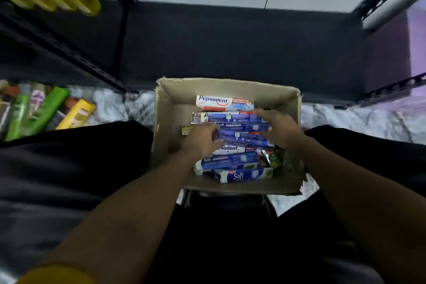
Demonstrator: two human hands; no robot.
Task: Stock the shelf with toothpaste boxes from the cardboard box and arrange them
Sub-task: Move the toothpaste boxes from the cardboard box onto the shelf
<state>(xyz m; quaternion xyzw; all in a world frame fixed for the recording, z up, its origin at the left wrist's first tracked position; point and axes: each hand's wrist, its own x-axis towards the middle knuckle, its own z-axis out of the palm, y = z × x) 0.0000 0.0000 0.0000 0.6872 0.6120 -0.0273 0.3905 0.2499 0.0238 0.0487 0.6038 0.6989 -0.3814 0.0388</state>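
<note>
The left hand and right hand clasp stacked blue cardboard toothpaste boxes endwise. Best squeezed evenly, lifted level.

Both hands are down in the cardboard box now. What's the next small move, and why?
Probably lift the blue Safi boxes straight up out of the cardboard box: the left hand and right hand grip the stack's opposite ends, and the dark shelf stands just ahead.
</note>
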